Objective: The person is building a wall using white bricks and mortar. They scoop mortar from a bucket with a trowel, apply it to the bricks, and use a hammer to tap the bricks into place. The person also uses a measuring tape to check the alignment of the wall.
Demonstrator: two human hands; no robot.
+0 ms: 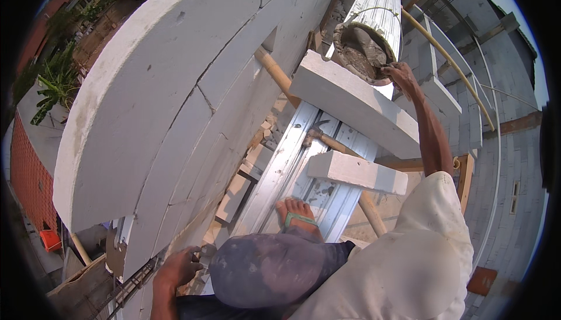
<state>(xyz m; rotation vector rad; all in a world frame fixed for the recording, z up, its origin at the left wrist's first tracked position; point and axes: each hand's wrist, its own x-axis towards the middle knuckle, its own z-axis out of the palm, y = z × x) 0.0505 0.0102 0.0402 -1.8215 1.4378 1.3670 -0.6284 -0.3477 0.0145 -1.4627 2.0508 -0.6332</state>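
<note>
My right hand (400, 75) reaches up to a bucket (350, 42) of grey mortar, fingers closed on a tool handle at its right rim, probably a trowel. My left hand (181, 268) is low at the left, fingers curled beside the block wall (169, 86), on something I cannot make out. A long white block (356, 101) lies across the metal deck (269, 150) just below the bucket. A shorter block (356, 171) and a hammer (327, 139) lie nearer me. My sandalled foot (295, 215) stands on the deck beside my bent knee.
A bamboo pole (272, 71) passes through the wall at the left. Bamboo rails (444, 51) and pale blocks (441, 95) stand right of the deck. Rebar (137, 279) juts at the lower left. Rooftops (32, 174) and plants (52, 92) show far below, beyond the wall.
</note>
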